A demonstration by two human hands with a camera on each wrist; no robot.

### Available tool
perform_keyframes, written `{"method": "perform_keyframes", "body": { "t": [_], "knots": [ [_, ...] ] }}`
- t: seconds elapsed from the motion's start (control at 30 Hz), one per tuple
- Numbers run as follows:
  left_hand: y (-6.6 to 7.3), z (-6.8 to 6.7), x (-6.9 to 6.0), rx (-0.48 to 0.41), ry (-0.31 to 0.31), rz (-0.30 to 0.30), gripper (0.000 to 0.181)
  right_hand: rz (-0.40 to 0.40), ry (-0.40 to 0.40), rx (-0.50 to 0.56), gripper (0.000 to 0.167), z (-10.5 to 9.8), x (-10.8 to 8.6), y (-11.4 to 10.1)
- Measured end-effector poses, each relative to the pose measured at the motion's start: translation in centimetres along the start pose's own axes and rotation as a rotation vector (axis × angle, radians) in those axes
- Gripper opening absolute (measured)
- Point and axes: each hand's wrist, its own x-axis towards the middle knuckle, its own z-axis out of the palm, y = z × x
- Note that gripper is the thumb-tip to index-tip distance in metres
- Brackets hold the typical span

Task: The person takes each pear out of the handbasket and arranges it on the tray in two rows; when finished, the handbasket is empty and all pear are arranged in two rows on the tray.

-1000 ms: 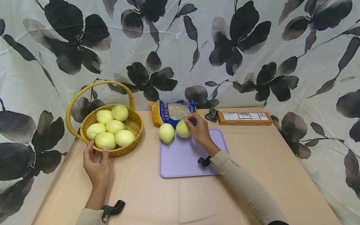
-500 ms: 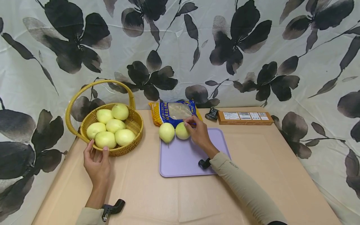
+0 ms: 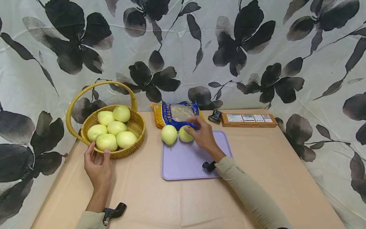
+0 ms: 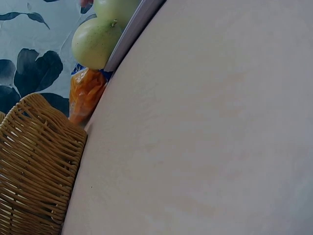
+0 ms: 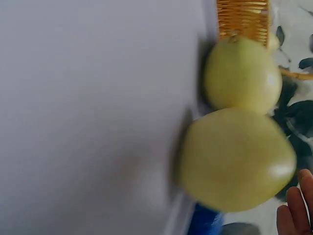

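Note:
Two pale yellow-green pears sit side by side at the far edge of a lilac tray (image 3: 183, 165): a left pear (image 3: 169, 135) with its stem toward me, and a right pear (image 3: 185, 134). My right hand (image 3: 203, 135) is at the right pear, thumb and index finger parted; in the right wrist view its fingers (image 5: 296, 210) stand a little apart from the near pear (image 5: 237, 159). On the left, my left hand (image 3: 98, 170) touches the near wall of a yellow wicker basket (image 3: 130, 154) with thumb and fingertips. Several pears (image 3: 116, 128) lie in the basket.
Behind the tray lies a blue and yellow plastic bag (image 3: 178, 114). To its right are a small black wrapped packet (image 3: 215, 116) and a long brown box (image 3: 248, 120). A floral cloth (image 3: 183, 63) hangs behind the beige table (image 3: 143, 190). The basket's tall handle (image 3: 98, 85) arches above it.
My right thumb and index finger have parted from their pinch at the right pear. That pear sits slightly lower in the view. The left hand and basket have stayed in place.

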Motion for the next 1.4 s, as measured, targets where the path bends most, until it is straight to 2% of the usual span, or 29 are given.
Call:
{"method": "perform_keyframes", "body": {
  "t": [0.13, 0.3, 0.53, 0.83, 1.17, 1.4],
  "knots": [
    [0.1, 0.0, -0.1, -0.011, 0.004, 0.007, 0.059, -0.073, 0.002, 0.003, 0.037, 0.6, 0.4, -2.2],
    [0.1, 0.0, 0.0, -0.010, 0.000, 0.006, 0.059, -0.168, -0.036, -0.042, 0.045, 2.3, 1.1, -5.1],
    [-0.1, 0.0, 0.1, -0.001, -0.009, 0.004, 0.060, -0.220, -0.154, -0.025, 0.050, 6.2, 2.3, -7.7],
    [0.0, 0.0, 0.1, 0.002, -0.004, 0.007, 0.060, -0.274, -0.338, 0.037, 0.053, 12.0, 3.6, -9.0],
    [0.1, 0.0, 0.2, 0.021, -0.012, 0.003, 0.060, -0.311, -0.553, -0.154, 0.053, 16.7, 5.0, -9.0],
    [-0.1, 0.0, 0.0, 0.025, -0.002, -0.012, 0.060, -0.290, -0.605, -0.371, 0.053, 19.1, 5.6, -9.1]
  ]
}}
